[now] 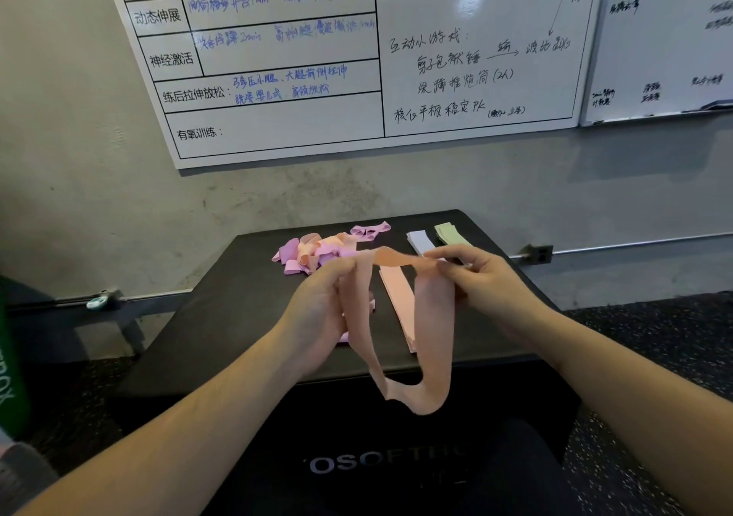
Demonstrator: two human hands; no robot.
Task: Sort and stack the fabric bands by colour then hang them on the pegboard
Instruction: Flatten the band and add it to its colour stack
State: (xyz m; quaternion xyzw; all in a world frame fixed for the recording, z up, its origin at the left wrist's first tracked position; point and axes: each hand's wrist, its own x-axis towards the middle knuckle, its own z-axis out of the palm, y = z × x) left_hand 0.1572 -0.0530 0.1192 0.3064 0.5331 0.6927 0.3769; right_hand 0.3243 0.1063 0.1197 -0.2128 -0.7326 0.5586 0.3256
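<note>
Sorting: left hand [317, 309] and right hand [480, 277] pinch a peach band [432, 341]; next, flatten it onto the peach stack [396, 297].

Your left hand [317, 313] covers most of a pink band [359, 323] under it. The whiteboard [357, 51] gets cut off up top, and the green thing [12, 357] at the left edge is too cropped to tell.

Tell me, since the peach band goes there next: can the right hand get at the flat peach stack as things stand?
Probably yes: the peach stack lies uncovered just below the right hand. But that hand is pinching the peach band.
</note>
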